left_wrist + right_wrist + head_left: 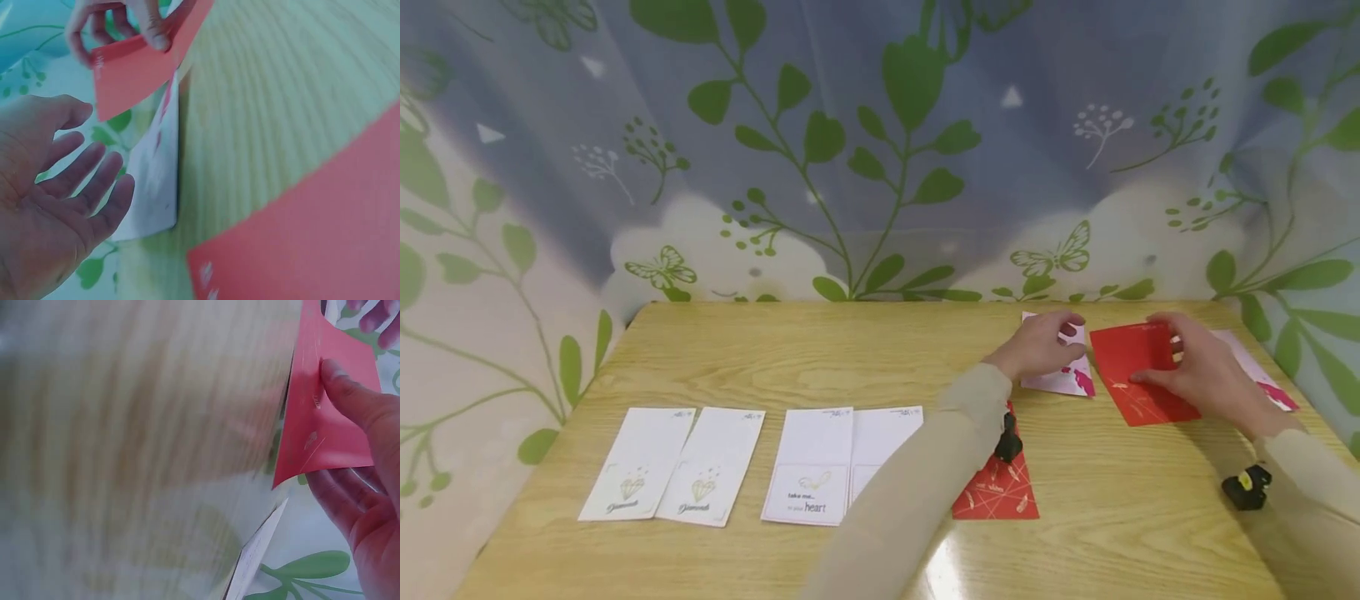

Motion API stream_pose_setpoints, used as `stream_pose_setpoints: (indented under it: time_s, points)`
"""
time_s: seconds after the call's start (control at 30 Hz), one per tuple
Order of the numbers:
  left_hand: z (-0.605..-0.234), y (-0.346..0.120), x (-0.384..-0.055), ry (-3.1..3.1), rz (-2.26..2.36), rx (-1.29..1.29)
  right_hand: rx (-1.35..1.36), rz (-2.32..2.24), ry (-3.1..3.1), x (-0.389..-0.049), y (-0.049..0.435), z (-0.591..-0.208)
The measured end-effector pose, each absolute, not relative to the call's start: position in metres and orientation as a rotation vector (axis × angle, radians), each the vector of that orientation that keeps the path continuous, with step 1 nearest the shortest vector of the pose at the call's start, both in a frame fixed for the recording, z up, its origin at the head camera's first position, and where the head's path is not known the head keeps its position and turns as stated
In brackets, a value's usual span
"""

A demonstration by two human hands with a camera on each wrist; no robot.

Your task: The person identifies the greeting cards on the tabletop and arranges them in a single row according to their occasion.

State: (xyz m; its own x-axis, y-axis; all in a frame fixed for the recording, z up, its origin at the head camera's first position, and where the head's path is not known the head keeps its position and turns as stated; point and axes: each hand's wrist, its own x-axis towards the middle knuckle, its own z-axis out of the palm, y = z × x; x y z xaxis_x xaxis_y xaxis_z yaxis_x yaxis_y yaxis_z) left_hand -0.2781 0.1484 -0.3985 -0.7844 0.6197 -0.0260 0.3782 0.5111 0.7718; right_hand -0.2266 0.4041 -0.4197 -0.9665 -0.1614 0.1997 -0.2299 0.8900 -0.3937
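Observation:
My right hand point(1206, 371) grips a red card point(1138, 371) by its right side, thumb on the front face and fingers behind it. In the right wrist view the red card point(340, 406) bends slightly between thumb and fingers. My left hand point(1043, 343) hovers over a white card with pink print point(1060, 382), its fingers spread and relaxed with nothing in them. The left wrist view shows that hand point(62, 194) apart from the red card. Another white and pink card point(1251, 367) lies behind my right hand, partly hidden.
Two white diamond cards point(636, 467) lie side by side at the left of the wooden table point(775, 358). Two white "heart" cards point(808, 471) lie near the middle, one partly under my left sleeve. Another red card point(1000, 492) lies beneath the left forearm. A patterned curtain point(850, 167) hangs behind.

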Motion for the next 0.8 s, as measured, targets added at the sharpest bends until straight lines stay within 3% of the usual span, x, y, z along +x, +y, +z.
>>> stream_pose_setpoints:
  time_s: [0.4, 0.63, 0.8]
  points:
    - [-0.41, 0.162, -0.275, 2.405, 1.254, 0.896, 0.369, 0.608, -2.824, -0.214, 0.395, -0.41]
    - [-0.412, 0.162, -0.27, 1.967, 1.75, 0.581, 0.387, 0.608, -2.765, -0.207, 0.39, -0.402]
    - [-0.404, 0.158, -0.269, 1.837, 1.792, 0.483, 0.382, 0.632, -2.728, -0.201, 0.387, -0.396]
